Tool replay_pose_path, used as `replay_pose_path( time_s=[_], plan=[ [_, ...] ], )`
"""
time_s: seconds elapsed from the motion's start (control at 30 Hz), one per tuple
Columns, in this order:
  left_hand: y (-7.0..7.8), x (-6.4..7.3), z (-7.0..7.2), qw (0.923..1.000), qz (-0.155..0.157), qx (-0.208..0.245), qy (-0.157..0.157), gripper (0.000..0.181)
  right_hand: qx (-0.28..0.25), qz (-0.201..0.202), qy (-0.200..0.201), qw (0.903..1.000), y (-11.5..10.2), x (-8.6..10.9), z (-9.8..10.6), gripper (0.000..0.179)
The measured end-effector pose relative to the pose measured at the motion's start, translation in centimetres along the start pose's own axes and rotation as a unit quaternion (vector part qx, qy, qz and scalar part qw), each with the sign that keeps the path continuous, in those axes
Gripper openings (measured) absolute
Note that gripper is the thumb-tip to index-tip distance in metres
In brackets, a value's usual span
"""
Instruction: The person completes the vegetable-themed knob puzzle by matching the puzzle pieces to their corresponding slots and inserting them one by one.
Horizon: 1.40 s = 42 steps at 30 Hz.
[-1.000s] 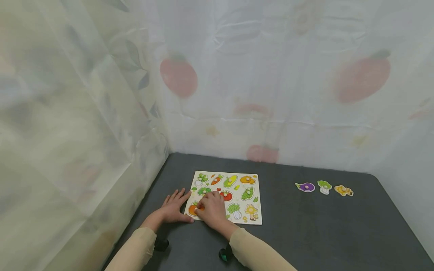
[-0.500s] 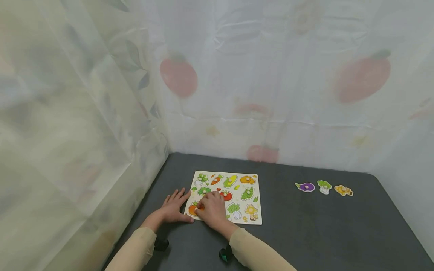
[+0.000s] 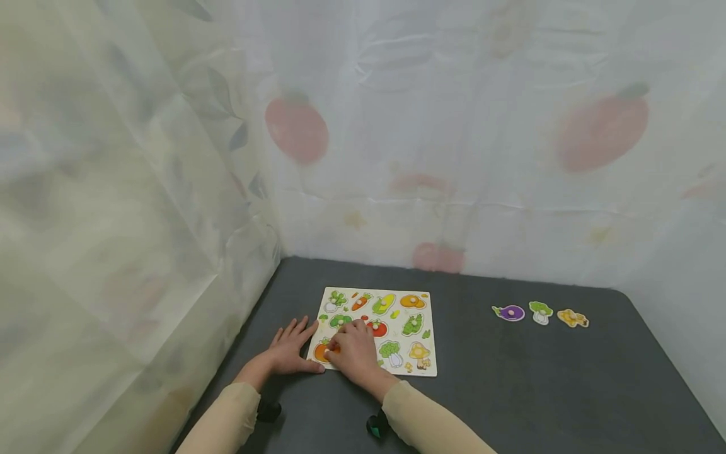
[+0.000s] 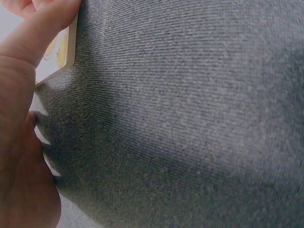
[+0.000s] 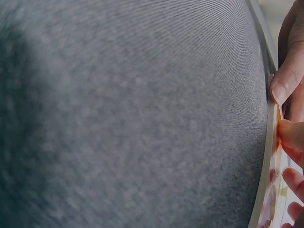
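Only the view shifted: two hands (image 3: 356, 352) at one board (image 3: 395, 333), three loose pieces (image 3: 541, 313).

a makeshift booth (image 3: 142, 221), printed sheets (image 3: 499, 157) walling a grey table (image 3: 539, 391).

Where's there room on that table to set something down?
Bare table lies between the puzzle board and the purple eggplant, and on the near side of the loose pieces. Crowded: the board's left end, with left hand and right hand.
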<state>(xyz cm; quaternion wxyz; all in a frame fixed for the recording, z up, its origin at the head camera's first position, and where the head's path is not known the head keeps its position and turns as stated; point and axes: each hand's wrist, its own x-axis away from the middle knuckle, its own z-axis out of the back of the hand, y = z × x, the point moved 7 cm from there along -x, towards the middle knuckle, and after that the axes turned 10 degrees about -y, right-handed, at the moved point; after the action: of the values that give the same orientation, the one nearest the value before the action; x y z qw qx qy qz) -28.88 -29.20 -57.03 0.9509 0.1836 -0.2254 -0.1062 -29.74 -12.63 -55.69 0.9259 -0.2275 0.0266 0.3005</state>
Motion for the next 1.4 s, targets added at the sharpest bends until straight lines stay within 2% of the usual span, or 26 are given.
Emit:
replay_pose_path(
  time_s=[0.27, 0.47, 0.57, 0.77, 1.03, 1.2, 1.4],
  plan=[
    [0.0, 0.0, 0.0, 1.0000, -0.003, -0.006, 0.006, 0.114, 0.017, 0.035, -0.021, 0.9990, 0.6, 0.1, 0.8, 0.010],
    [0.1, 0.1, 0.0, 1.0000, -0.002, -0.004, 0.008, 0.113, -0.037, 0.027, -0.029, 0.9985, 3.5, 0.2, 3.9, 0.017],
    [0.2, 0.0, -0.1, 0.9999, -0.004, 0.000, 0.011, 0.114, -0.065, 0.030, -0.016, 0.9973, 5.3, 0.5, 5.8, 0.018],
    [0.3, -0.3, -0.2, 0.9999, -0.009, 0.003, 0.014, 0.115, -0.100, 0.018, 0.007, 0.9948, 9.8, 1.8, 8.8, 0.019],
    [0.3, -0.4, -0.1, 0.9999, -0.004, 0.000, 0.013, 0.115, -0.107, -0.085, 0.032, 0.9902, 17.7, 4.8, 11.7, 0.024],
    [0.3, -0.4, -0.2, 0.9999, -0.004, -0.003, 0.012, 0.115, -0.075, -0.134, 0.060, 0.9864, 23.0, 6.7, 13.2, 0.025],
    [0.5, -0.2, -0.2, 0.9999, -0.006, 0.000, 0.014, 0.115, -0.058, -0.152, 0.083, 0.9832, 27.5, 9.1, 15.0, 0.027]
  ],
)
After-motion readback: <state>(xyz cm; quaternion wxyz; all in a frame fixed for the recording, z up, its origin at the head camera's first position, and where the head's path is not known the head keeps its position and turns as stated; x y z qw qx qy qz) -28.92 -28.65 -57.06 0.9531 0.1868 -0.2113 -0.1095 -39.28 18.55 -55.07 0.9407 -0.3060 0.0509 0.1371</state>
